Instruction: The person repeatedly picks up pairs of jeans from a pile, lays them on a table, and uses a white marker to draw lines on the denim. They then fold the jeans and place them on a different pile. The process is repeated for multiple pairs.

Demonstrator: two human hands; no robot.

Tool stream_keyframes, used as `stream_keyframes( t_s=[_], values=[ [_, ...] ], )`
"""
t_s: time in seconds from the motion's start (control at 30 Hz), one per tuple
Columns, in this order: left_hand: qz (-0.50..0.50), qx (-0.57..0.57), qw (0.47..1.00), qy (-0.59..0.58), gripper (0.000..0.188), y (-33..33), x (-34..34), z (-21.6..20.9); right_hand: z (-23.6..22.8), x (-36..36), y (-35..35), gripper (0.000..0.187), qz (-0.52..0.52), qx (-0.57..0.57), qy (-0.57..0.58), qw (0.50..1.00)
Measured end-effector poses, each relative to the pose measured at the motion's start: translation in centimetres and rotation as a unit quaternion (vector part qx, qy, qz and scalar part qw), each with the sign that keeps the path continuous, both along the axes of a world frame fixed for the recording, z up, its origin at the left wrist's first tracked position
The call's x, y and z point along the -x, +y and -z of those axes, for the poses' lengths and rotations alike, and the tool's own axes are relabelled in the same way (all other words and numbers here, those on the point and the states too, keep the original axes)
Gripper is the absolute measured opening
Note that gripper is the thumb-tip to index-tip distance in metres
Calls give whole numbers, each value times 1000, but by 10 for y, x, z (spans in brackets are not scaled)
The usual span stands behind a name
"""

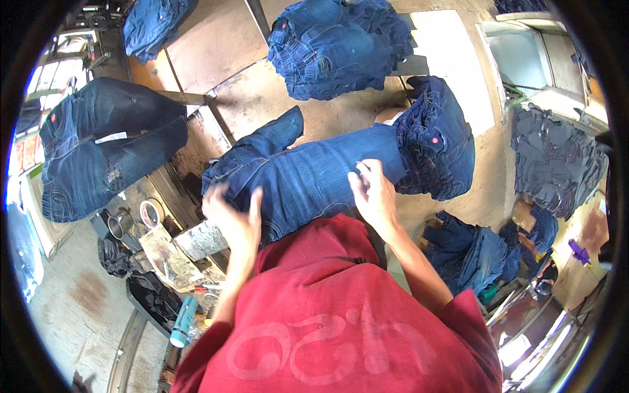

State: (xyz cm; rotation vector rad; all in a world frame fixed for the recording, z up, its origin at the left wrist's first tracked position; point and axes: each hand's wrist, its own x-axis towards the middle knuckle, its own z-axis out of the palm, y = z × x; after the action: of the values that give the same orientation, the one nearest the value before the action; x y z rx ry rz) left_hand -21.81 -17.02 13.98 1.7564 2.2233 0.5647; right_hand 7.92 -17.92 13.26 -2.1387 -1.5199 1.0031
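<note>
A pair of dark blue jeans lies stretched crosswise in front of me, one leg drawn smooth and its gathered waist part bunched at the right end. Over the left end of the denim is my left hand, slightly blurred, its thumb and fingers apart with nothing seen between them. My right hand is above the middle of the smooth leg with fingers curled together. Whether a small thing sits at those fingertips is too fine to make out. A pale cylinder shows beside my left wrist.
A pile of jeans sits on the far table. Another pair drapes at the left, near a tape roll, a metal mug and a blue bottle. Crumpled denim and dark grey garments lie right.
</note>
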Motion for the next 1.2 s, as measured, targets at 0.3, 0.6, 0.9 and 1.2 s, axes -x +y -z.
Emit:
stream_keyframes(
  t_s=[0.3,0.6,0.9,1.2],
  values=[
    [-253,328,803,-429,70,-73,-24,-19,14,33,5,56,-95,-43,-12,995],
    [-272,323,639,-643,46,-35,-53,-15,17,29,-4,63,-89,-44,6,995],
    [-162,326,693,-622,48,-42,-17,-10,5,16,4,67,-100,-15,25,995],
    [-243,344,506,-753,44,-29,-43,15,-4,-24,0,72,22,93,179,979]
  ],
)
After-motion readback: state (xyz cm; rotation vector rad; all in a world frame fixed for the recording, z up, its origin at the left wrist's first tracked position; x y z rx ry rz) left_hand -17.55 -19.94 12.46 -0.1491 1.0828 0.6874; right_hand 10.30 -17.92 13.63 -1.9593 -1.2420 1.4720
